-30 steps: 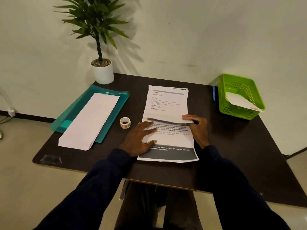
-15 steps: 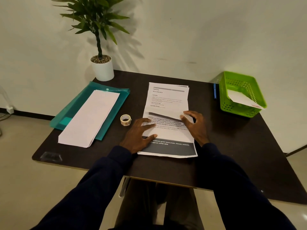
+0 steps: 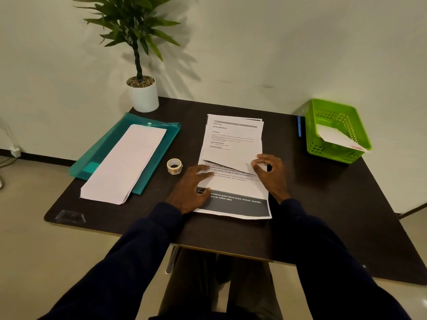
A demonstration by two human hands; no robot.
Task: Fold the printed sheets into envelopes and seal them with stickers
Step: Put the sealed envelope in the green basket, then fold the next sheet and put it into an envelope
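Watching this fold, I think the skewed edge is the thing that could bite. The printed sheet (image 3: 233, 181) lies in the middle of the table (image 3: 323, 204), well to the left of the green basket (image 3: 335, 130), on top of a few more printed pages. Its long axis runs from the person straight toward the wall, with the dark banner end nearest them.

The right hand (image 3: 270, 174) has its fingertips curled, pinching the right corner of a folded flap that slants across the sheet, lower on the right. The left hand (image 3: 191, 188) is spread flat, palm down, pinning the left side of the page.

If that flap gets creased as it sits, I'd guess the fold comes out crooked and the envelope edges won't line up. The pages underneath could also slide, since only the one hand is holding things down.

The sticker roll (image 3: 174, 166) sits just left of the sheet, far from the basket, and a stray elbow could knock it. A finished envelope (image 3: 335, 138) already leans inside the basket.
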